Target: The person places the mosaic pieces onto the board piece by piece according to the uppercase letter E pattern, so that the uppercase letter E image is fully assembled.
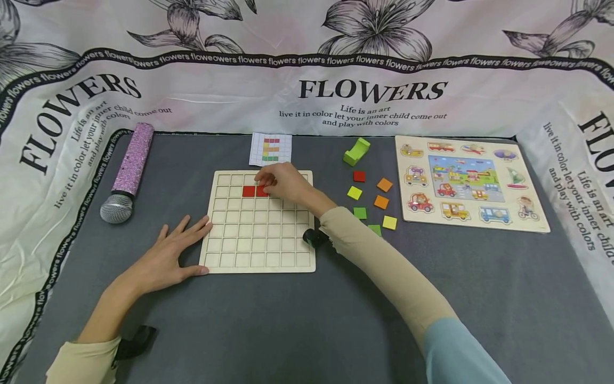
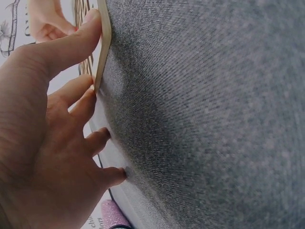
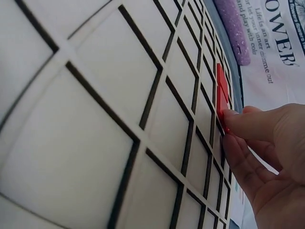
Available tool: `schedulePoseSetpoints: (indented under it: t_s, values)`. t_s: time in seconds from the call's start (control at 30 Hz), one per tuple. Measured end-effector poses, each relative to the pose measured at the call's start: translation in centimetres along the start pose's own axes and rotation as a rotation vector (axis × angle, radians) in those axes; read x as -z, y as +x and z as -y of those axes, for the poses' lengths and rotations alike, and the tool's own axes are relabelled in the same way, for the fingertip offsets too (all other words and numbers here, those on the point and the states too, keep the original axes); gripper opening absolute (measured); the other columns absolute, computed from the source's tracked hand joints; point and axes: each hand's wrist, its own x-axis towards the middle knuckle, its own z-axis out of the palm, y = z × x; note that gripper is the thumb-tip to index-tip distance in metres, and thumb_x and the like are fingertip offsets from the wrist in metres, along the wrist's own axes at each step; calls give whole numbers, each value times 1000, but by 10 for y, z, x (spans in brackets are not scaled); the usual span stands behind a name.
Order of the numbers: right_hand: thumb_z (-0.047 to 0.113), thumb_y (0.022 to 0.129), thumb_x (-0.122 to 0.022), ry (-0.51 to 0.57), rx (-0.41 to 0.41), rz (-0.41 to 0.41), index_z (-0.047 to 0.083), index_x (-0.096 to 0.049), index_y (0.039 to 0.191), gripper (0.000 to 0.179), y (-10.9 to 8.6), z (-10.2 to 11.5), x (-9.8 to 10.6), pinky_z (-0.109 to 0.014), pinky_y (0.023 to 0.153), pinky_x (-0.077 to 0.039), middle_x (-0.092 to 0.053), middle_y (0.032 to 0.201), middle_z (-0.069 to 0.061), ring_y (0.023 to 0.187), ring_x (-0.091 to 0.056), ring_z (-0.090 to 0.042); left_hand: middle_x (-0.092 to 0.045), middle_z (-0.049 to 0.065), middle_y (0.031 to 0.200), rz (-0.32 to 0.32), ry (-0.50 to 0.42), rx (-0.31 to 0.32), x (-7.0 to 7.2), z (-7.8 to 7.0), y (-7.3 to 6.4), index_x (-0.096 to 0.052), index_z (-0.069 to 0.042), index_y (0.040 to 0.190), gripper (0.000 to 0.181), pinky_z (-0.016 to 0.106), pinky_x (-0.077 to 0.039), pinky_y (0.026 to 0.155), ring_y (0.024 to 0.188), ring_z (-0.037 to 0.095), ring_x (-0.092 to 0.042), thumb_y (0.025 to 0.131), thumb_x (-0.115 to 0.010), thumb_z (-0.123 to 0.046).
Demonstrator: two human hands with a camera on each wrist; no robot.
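A pale wooden grid board [image 1: 259,260] lies flat on the table. My right hand [image 1: 288,184] reaches over its upper part, thumb and fingertips pinching a red square tile [image 1: 261,193] at a cell. Directly left of that tile, another red tile [image 1: 248,191] sits in the grid. In the right wrist view, the thumb and a fingertip meet at the near end of the pinched tile [image 3: 221,104]. My left hand [image 1: 160,261] is spread at the board's left side; thumb and index finger touch its edge [image 2: 106,43], while other fingers rest on the cloth.
Behind the board lies a printed pattern card [image 1: 259,154]. Several loose tiles, including a red tile [image 1: 358,176], are to its right, below a green curved block [image 1: 356,152]. A vehicle puzzle board [image 1: 472,221] lies far right, a glittery pink microphone [image 1: 134,160] at left.
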Motion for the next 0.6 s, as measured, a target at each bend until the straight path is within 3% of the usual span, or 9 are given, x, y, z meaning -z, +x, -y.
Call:
schedulePoseSetpoints:
  t_s: [0.3, 0.43, 0.6]
  values:
    - [0, 92, -64, -5, -6, 29, 1, -68, 117, 25, -4, 2, 2, -21, 85, -49, -68, 107, -9, 98, -62, -18, -20, 10, 162, -15, -9, -28, -1, 1, -1, -29, -14, 156, 92, 72, 1, 109, 146, 47, -9, 82, -78, -37]
    - [3, 94, -62, 15, 5, 66, 0, -65, 123, 29, -14, 3, 15, -22, 90, -48, -67, 116, -11, 106, -61, -20, -21, 10, 162, -23, -10, -37, -1, 2, -1, -29, -14, 156, 92, 72, 1, 109, 146, 47, -10, 82, -78, -38]
    - [6, 95, -63, -25, -4, 26, 1, -65, 125, 30, -32, -6, 38, -28, 94, -49, -66, 120, -12, 111, -61, -22, -21, 10, 162, -28, -17, -37, -1, 2, -2, -30, -14, 155, 91, 72, 1, 108, 146, 48, -9, 81, -80, -35]
